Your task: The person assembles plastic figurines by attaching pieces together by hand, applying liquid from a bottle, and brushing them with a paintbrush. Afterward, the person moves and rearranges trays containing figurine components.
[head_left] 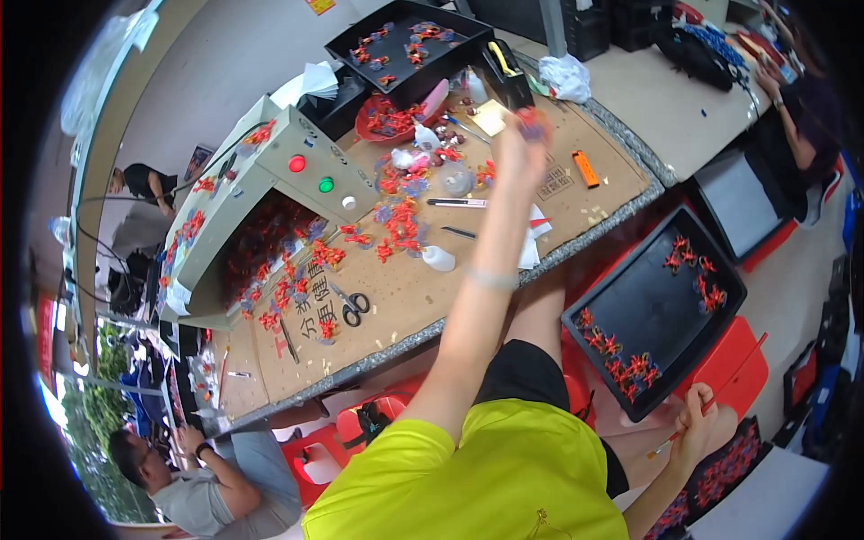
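My left hand (pixel 522 160) is stretched out over the cardboard-covered bench, its fingers closed on a small red-and-purple figurine (pixel 533 124) blurred by motion. Just left of those fingers lies a pale yellow square pad (pixel 490 117). Down at the right, beside my thigh, my right hand (pixel 695 421) is closed around a thin paintbrush (pixel 659 447), its bristles pointing down and left. Near this hand a black tray (pixel 643 306) rests on red stools, with several red figurines (pixel 633 373) along its edges.
A grey machine (pixel 297 135) with coloured buttons stands on the bench, figurines piled under its hood. Scissors (pixel 354 309), an orange cutter (pixel 585 169), a white bottle (pixel 438 258) and a red bowl (pixel 389 117) lie about. Another black tray (pixel 450 40) sits behind. Co-workers sit left and right.
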`<act>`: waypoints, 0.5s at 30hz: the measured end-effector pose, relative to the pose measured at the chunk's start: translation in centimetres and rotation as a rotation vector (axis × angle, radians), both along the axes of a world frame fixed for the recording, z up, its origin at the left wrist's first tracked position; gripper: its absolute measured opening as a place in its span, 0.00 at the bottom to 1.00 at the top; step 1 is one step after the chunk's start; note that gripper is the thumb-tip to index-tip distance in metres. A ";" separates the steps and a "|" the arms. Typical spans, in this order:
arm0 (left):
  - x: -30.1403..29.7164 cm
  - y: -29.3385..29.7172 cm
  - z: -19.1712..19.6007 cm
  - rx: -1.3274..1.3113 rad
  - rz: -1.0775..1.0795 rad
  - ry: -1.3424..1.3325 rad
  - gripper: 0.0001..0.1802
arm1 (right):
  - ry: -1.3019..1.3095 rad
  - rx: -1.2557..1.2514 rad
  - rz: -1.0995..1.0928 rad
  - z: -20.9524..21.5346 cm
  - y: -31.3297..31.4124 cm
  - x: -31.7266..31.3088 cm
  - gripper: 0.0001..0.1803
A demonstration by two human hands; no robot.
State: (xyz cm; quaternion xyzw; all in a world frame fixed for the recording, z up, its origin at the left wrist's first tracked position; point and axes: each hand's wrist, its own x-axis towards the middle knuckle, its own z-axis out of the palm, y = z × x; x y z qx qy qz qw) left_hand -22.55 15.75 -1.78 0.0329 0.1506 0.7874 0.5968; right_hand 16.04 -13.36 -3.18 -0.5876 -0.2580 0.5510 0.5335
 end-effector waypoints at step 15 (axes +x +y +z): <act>4.2 -1.8 6.8 0.063 0.084 0.713 0.21 | -0.262 0.071 -0.201 0.8 2.2 -0.1 0.18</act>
